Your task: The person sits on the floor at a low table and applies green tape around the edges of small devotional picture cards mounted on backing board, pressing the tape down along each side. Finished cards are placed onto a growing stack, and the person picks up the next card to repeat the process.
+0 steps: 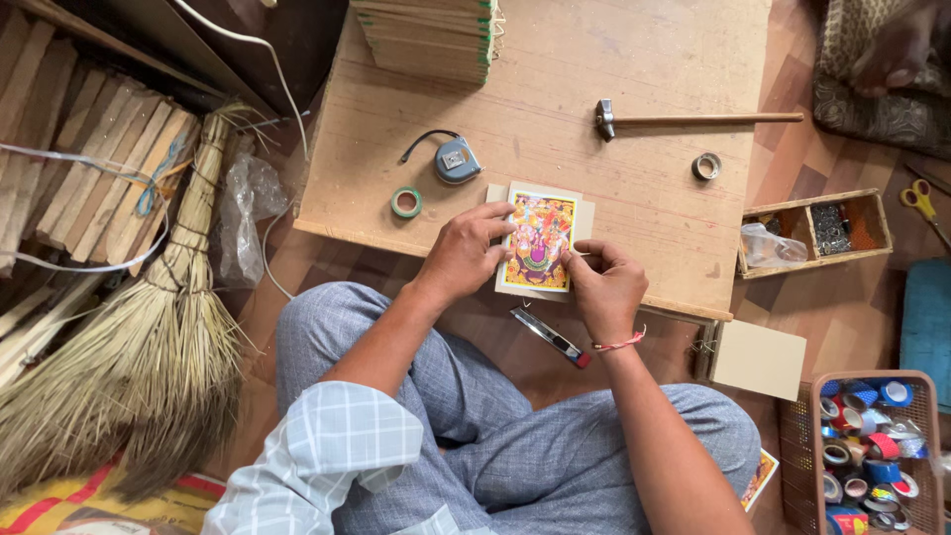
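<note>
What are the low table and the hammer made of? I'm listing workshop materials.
The low table looks like bare plywood or pressed board: pale tan, matte, faint grain. The hammer seems to have a dull grey metal head and a plain, unvarnished wooden handle.

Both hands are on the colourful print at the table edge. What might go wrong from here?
The print and its backing board overhang the edge of the low table, so they may tip off if the left hand lifts. The right hand pinches only the print's right edge, which might crease it or shift it off square. The utility knife lies on the floor by the knees, a possible cut hazard.
</note>
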{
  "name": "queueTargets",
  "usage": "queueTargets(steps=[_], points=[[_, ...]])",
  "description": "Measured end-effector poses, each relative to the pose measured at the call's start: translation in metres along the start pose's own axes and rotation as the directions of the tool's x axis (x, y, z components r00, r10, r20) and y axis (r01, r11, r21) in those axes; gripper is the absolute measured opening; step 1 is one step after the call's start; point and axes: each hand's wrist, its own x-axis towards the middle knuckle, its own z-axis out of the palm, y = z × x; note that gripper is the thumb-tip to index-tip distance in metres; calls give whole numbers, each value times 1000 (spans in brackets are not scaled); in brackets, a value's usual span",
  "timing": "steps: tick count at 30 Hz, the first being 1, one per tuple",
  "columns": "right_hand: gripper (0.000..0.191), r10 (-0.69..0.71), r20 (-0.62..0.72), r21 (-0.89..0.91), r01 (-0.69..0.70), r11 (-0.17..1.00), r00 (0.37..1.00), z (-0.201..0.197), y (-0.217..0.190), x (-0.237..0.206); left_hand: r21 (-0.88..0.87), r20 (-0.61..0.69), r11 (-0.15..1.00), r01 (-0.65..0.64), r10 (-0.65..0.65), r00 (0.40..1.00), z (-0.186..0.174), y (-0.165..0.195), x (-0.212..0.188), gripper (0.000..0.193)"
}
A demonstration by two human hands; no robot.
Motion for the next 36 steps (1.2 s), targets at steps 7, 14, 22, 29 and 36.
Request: queueTargets(steps=[7, 14, 22, 29, 36], points=[[22, -83, -22, -96, 81, 992, 996, 0, 3, -1, 14, 25, 1000, 11, -11, 1000, -2, 5, 1, 35], [21, -79, -28, -136, 74, 988, 997, 1, 5, 1, 3, 22, 1000, 16, -16, 1000, -3, 7, 2, 36], [20, -82, -25, -140, 78, 987, 996, 1, 5, 1, -8, -1, 999, 52, -52, 999, -6, 15, 1, 36], [19, -74, -26, -135, 70, 988, 997, 1, 4, 1, -10, 5, 999, 30, -30, 1000, -6, 17, 3, 36], [18, -103, -25, -119, 99, 988, 994, 1, 8, 1, -11, 22, 998, 63, -63, 998, -4, 15, 2, 34]])
